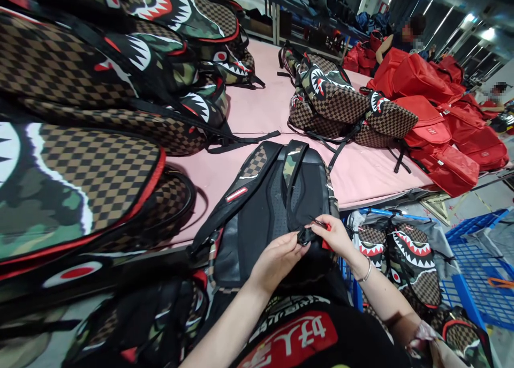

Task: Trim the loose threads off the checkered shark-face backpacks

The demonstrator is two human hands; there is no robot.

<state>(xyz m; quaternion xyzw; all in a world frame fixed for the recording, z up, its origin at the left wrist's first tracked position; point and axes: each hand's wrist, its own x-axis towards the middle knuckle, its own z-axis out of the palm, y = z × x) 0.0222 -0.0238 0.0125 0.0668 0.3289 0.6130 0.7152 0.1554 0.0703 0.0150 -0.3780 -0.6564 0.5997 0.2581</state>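
Observation:
A black backpack [257,223] lies at the table's front edge with its padded back and shoulder straps facing up. Over its lower right part, my left hand [279,255] pinches a small black piece [305,235], which looks like a buckle or strap end. My right hand [331,237] meets it from the right, its fingers closed on a red-handled tool [327,238] with a thin dark tip beside the black piece. The tool's exact shape is partly hidden by the fingers.
Checkered and camouflage backpacks [100,175] are piled at the left, and more [337,97] lie across the pink table [257,108]. Red bags [437,127] cover its far right. Blue crates [477,266] with backpacks stand at the lower right. A person [401,36] is behind the red bags.

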